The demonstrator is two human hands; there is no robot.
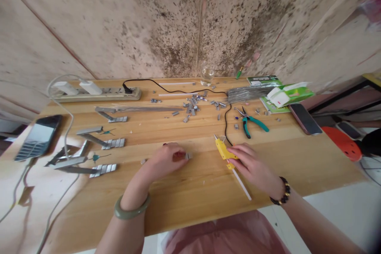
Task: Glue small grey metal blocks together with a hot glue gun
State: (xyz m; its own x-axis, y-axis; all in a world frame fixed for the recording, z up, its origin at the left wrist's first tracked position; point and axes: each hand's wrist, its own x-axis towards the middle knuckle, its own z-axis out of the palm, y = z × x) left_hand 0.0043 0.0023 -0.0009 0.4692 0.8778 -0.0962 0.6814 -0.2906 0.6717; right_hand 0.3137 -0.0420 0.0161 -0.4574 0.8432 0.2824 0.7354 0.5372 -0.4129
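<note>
My left hand [166, 160] is curled over the wooden table [190, 202], its fingertips closed on a small grey piece [188, 156]. Another small grey piece [144, 161] lies by its wrist. To the right, my right hand [248, 162] has its fingers on the yellow glue gun [222, 149]. The gun's metal nozzle points up and left, and a white glue stick [242, 184] sticks out of its back end toward the table's front edge. Grey pieces [190, 107] are scattered in a pile behind the hands.
Teal pliers [253, 121], a wire bundle [250, 93], a glass [207, 75] and a phone [306, 119] are at the back right. Grey folded assemblies [102, 168], another phone [38, 137] and a power strip [113, 94] stand left. A black cord [226, 123] runs behind the gun.
</note>
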